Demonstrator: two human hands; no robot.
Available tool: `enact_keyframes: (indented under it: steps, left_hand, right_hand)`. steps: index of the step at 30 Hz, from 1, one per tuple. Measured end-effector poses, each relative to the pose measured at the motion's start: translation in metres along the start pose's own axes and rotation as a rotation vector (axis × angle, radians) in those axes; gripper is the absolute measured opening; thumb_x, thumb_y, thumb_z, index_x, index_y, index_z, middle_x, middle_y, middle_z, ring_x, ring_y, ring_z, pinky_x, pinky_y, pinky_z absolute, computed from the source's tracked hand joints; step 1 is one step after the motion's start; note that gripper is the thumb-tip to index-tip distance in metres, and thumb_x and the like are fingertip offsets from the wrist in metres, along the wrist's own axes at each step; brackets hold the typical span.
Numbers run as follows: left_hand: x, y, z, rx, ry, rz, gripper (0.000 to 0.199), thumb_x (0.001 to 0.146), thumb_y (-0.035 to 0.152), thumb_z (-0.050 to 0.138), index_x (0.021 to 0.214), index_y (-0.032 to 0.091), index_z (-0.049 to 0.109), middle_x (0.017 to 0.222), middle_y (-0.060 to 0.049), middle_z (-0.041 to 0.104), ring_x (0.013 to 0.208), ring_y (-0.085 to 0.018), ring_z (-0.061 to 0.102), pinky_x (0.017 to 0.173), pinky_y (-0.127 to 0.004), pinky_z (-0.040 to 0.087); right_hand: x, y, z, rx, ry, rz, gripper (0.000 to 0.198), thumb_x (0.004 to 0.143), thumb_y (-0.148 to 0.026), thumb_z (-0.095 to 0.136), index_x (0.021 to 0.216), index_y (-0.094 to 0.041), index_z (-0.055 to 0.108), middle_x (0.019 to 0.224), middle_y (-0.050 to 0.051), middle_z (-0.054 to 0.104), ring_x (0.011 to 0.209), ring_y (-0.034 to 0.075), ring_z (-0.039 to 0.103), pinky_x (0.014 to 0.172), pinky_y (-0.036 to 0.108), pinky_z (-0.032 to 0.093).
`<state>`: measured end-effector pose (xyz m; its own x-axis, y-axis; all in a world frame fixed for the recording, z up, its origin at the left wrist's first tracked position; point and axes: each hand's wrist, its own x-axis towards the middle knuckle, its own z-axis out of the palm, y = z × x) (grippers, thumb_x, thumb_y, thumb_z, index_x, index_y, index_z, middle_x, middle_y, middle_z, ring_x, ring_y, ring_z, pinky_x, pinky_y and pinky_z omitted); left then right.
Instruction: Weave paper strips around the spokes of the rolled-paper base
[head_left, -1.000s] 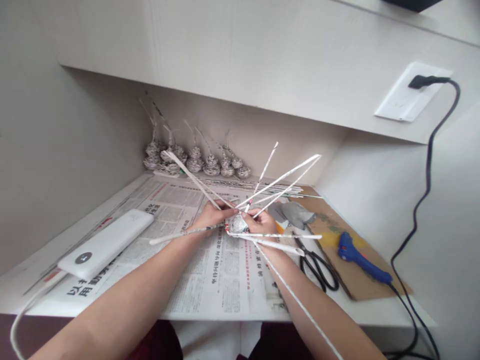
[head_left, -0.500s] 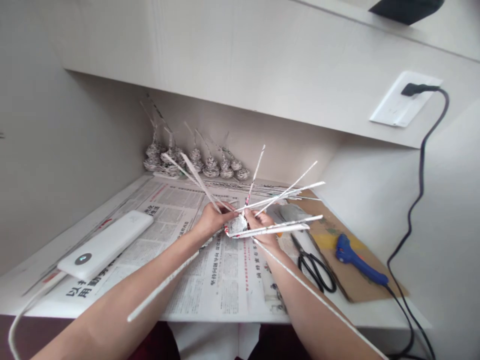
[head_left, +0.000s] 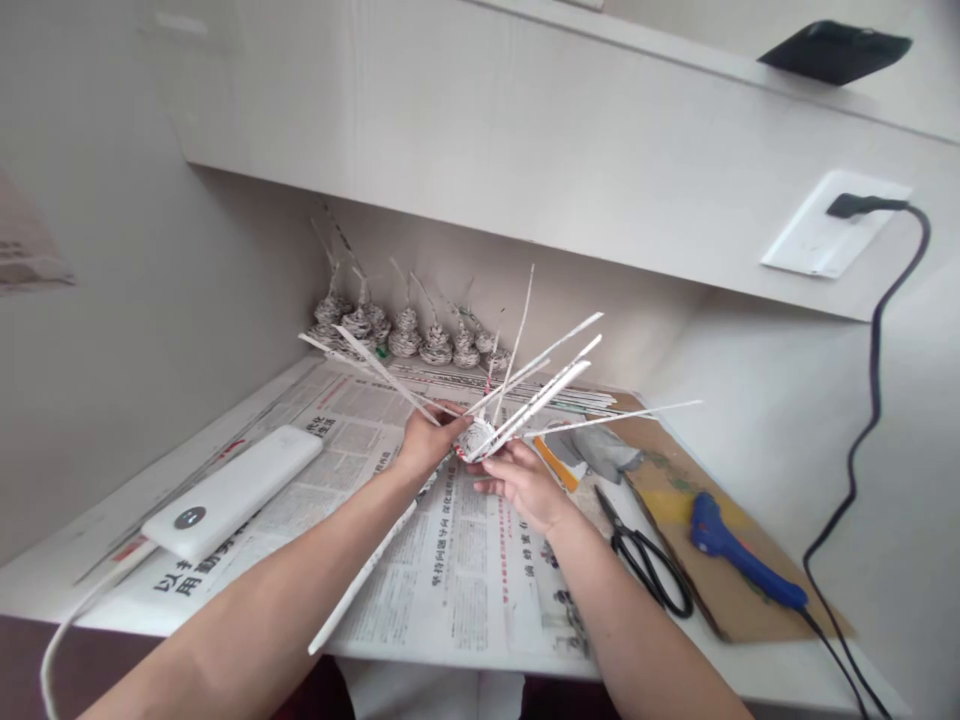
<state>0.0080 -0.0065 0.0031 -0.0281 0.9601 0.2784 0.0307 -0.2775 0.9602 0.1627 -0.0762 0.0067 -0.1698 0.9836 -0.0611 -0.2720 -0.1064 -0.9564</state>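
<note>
A small round woven paper piece (head_left: 478, 437), with rolled-paper strips (head_left: 541, 408) sticking out on several sides, is held above the newspaper. My left hand (head_left: 430, 440) is closed on its left edge, thumb on top, with strips passing by the fingers. One long strip (head_left: 360, 580) hangs down along my left forearm. At the lower right edge of the piece is my right hand (head_left: 520, 482), its fingers stretched out and apart, the fingertips near or touching the underside. Strips crossing above partly hide the right thumb.
Newspaper (head_left: 420, 560) covers the table. Left lies a white power bank (head_left: 236, 490) with its cable. Right are black scissors (head_left: 649, 560), cardboard (head_left: 739, 600) and a blue glue gun (head_left: 742, 555) with its cord. Behind stand several woven paper gourds (head_left: 405, 335) and loose paper strips (head_left: 555, 393).
My right hand has slid down from the piece's upper right side to its lower edge, fingers loosened. The right-hand strips now point more upward. The camera view has shifted slightly.
</note>
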Motion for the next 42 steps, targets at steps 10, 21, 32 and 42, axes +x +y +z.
enact_keyframes:
  steps: [10,21,32,42]
  left_hand:
    - [-0.006,-0.001,0.006,-0.051,-0.119,0.022,0.018,0.067,0.030,0.072,0.076,0.014,0.070,0.070,-0.004,0.070,0.062,-0.016,0.061,0.059,-0.025,0.045]
    - [-0.012,-0.007,0.014,-0.042,-0.245,0.031,0.022,0.068,0.035,0.072,0.077,0.016,0.071,0.071,-0.004,0.070,0.063,-0.017,0.062,0.059,-0.026,0.046]
    - [-0.016,0.001,0.016,-0.041,-0.171,-0.009,0.016,0.065,0.028,0.073,0.076,0.015,0.073,0.075,-0.005,0.074,0.066,-0.020,0.065,0.063,-0.028,0.049]
    - [-0.012,-0.008,0.014,-0.001,-0.148,0.084,0.016,0.070,0.030,0.069,0.077,0.016,0.072,0.077,-0.006,0.073,0.070,-0.020,0.066,0.066,-0.029,0.050]
  right_hand:
    - [0.009,0.011,0.005,0.081,0.267,-0.041,0.033,0.070,-0.039,0.070,0.096,-0.021,0.060,0.074,0.001,0.068,0.063,0.018,0.066,0.049,0.028,0.055]
    - [0.014,0.021,0.010,-0.069,0.534,-0.205,0.038,0.066,-0.051,0.073,0.078,-0.018,0.059,0.053,-0.005,0.055,0.039,0.010,0.051,0.032,0.021,0.043]
    - [0.011,0.019,0.011,-0.136,0.575,-0.215,0.039,0.075,-0.059,0.061,0.073,-0.020,0.060,0.052,-0.003,0.056,0.040,0.013,0.052,0.037,0.025,0.043]
    - [0.003,0.010,0.011,-0.446,0.504,-0.557,0.028,0.078,-0.035,0.065,0.102,-0.021,0.063,0.094,0.006,0.070,0.083,0.019,0.066,0.071,0.029,0.052]
